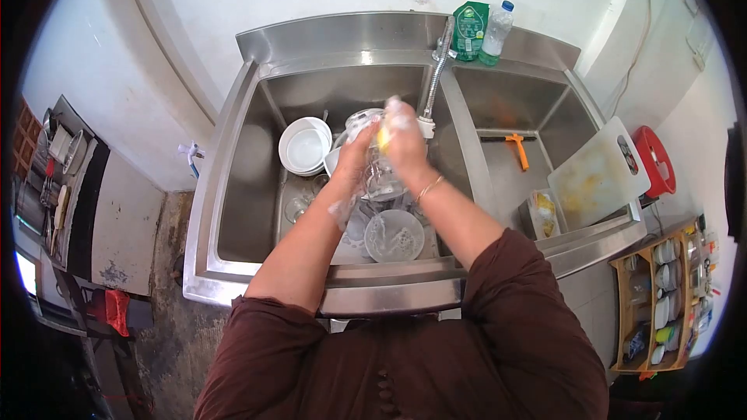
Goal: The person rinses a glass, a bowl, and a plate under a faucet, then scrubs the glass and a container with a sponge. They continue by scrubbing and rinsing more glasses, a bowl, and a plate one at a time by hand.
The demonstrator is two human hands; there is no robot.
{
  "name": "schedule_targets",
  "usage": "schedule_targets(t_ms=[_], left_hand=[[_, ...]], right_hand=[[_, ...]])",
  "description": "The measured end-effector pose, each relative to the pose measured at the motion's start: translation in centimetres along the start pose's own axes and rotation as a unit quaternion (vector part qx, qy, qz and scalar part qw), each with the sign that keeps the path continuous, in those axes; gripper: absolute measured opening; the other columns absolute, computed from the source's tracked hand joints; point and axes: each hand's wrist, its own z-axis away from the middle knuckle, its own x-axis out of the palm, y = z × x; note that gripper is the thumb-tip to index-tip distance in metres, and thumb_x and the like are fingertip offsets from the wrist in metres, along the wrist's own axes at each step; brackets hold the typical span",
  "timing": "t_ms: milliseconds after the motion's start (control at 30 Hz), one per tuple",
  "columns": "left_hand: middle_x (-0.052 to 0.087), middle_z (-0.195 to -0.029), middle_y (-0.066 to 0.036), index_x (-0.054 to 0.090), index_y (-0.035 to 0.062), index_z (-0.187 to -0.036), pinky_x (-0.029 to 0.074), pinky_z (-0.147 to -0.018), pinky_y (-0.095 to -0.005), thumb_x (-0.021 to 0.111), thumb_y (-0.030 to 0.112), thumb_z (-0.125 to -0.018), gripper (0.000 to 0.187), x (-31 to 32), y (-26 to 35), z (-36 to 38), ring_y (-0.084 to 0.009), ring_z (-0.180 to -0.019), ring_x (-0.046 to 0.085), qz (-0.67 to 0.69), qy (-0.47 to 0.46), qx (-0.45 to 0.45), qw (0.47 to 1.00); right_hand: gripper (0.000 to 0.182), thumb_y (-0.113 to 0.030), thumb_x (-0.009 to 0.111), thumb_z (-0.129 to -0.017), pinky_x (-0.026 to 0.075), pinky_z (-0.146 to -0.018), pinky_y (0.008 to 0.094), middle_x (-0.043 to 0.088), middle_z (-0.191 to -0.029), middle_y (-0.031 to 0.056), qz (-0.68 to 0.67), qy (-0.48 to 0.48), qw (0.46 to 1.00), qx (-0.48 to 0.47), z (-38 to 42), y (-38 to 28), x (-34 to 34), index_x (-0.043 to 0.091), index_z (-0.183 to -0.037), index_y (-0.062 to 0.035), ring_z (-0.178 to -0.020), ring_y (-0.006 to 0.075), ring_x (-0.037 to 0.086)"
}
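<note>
Both of my hands are raised over the left sink basin (241,210), close together and covered in suds. My right hand (406,144) is closed around a yellow sponge (384,138), blurred by motion. My left hand (354,157) is curled beside it, gripping something mostly hidden by fingers and foam. Left of my hands sit stacked white bowls (304,145). Below them, a soapy bowl (394,236) lies near the front of the basin. A clear glass (296,208) rests by my left forearm, among other glassware.
A flexible faucet (439,70) rises behind my right hand. A green pouch (470,29) and a plastic bottle (496,33) stand on the back ledge. The right basin holds an orange squeegee (519,152), a cutting board (595,179) and a small container (539,215).
</note>
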Motion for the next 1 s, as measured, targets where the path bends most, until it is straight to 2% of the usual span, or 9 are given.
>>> schedule_targets(t_ms=[33, 200, 300, 600, 667, 700, 767, 833, 1000], left_hand=[[0.061, -0.096, -0.009, 0.054, 0.0012, -0.105, 0.049, -0.066, -0.0300, 0.064, 0.033, -0.078, 0.043, -1.1, -0.8, -1.0, -0.0167, -0.078, 0.060, -0.015, -0.006, 0.080, 0.997], [0.062, -0.091, -0.007, 0.055, 0.0015, -0.102, 0.048, -0.068, -0.0276, 0.068, 0.031, -0.075, 0.041, -1.0, 0.9, -0.3, -0.0151, -0.077, 0.060, -0.057, 0.052, 0.098, 0.992], [0.061, -0.089, -0.007, 0.054, 0.0013, -0.099, 0.047, -0.072, -0.0277, 0.077, 0.017, -0.066, 0.043, -0.6, 0.7, -0.2, -0.0140, -0.080, 0.059, -0.148, 0.006, 0.199, 0.969], [0.058, -0.096, -0.013, 0.044, -0.0032, -0.106, 0.046, -0.074, -0.0301, 0.078, 0.015, -0.062, 0.058, -2.4, 1.8, -1.7, -0.0183, -0.083, 0.057, -0.140, 0.139, 0.254, 0.947], [0.055, -0.101, -0.017, 0.039, -0.0062, -0.111, 0.046, -0.076, -0.0311, 0.079, 0.017, -0.060, 0.069, -3.6, 1.4, -2.7, -0.0207, -0.084, 0.057, -0.135, 0.287, 0.264, 0.911], [0.053, -0.105, -0.020, 0.035, -0.0080, -0.115, 0.047, -0.076, -0.0330, 0.078, 0.018, -0.061, 0.074, -3.1, 1.8, -2.2, -0.0234, -0.083, 0.058, -0.055, 0.332, 0.187, 0.923], [0.054, -0.102, -0.020, 0.037, -0.0076, -0.114, 0.048, -0.075, -0.0345, 0.076, 0.017, -0.062, 0.070, -3.2, 1.7, -1.7, -0.0248, -0.082, 0.058, 0.030, 0.316, 0.113, 0.941], [0.057, -0.095, -0.016, 0.045, -0.0043, -0.108, 0.050, -0.072, -0.0387, 0.070, 0.017, -0.068, 0.052, -3.7, 1.3, -1.7, -0.0275, -0.079, 0.060, 0.148, 0.243, 0.034, 0.958], [0.059, -0.092, -0.012, 0.052, 0.0022, -0.101, 0.050, -0.075, -0.0391, 0.053, 0.028, -0.081, 0.032, -3.6, -0.1, -2.1, -0.0263, -0.082, 0.060, 0.175, 0.110, -0.016, 0.978]], right_hand=[[0.042, -0.026, 0.052, -0.086, 0.041, -0.086, 0.0392, 0.051, -0.108, 0.0193, 0.114, -0.032, 0.979, 0.165, 0.2, -6.2, -0.6, 0.047, -0.119, 0.0002, -0.102, 0.0322, 0.050], [0.034, -0.023, 0.047, -0.091, 0.042, -0.086, 0.0343, 0.054, -0.107, 0.0150, 0.077, -0.064, 0.994, 0.031, -0.9, -4.9, -0.1, 0.049, -0.116, -0.0010, -0.097, 0.0251, 0.053], [0.037, -0.030, 0.043, -0.090, 0.050, -0.074, 0.0352, 0.058, -0.107, 0.0106, -0.415, -0.182, 0.720, 0.525, -1.4, -0.1, -1.5, 0.051, -0.115, -0.0033, -0.092, 0.0210, 0.059], [0.042, -0.040, 0.034, -0.088, 0.044, -0.038, 0.0451, 0.061, -0.085, 0.0187, -0.486, -0.336, 0.490, 0.641, 1.3, -2.4, -1.5, 0.054, -0.103, -0.0060, -0.070, 0.0334, 0.060], [0.041, -0.036, 0.040, -0.088, 0.046, -0.049, 0.0442, 0.059, -0.090, 0.0145, -0.301, -0.232, 0.734, 0.562, 1.7, -3.9, -0.4, 0.052, -0.107, -0.0015, -0.076, 0.0296, 0.060], [0.041, -0.036, 0.040, -0.088, 0.046, -0.049, 0.0442, 0.059, -0.090, 0.0145, -0.300, -0.232, 0.734, 0.563, 2.0, -4.9, 0.1, 0.052, -0.107, -0.0015, -0.076, 0.0296, 0.060], [0.031, -0.028, 0.051, -0.082, 0.046, -0.067, 0.0404, 0.056, -0.092, 0.0165, 0.006, -0.098, 0.953, 0.287, 2.5, -6.9, 1.3, 0.054, -0.104, -0.0052, -0.081, 0.0324, 0.058], [0.030, -0.023, 0.060, -0.079, 0.046, -0.076, 0.0398, 0.053, -0.099, 0.0151, 0.099, -0.054, 0.991, 0.068, 2.3, -7.5, 0.7, 0.055, -0.104, -0.0077, -0.092, 0.0322, 0.055], [0.039, -0.024, 0.060, -0.078, 0.045, -0.075, 0.0397, 0.051, -0.101, 0.0145, 0.120, -0.087, 0.985, 0.091, 1.8, -6.5, -0.3, 0.049, -0.112, -0.0102, -0.088, 0.0334, 0.055]])
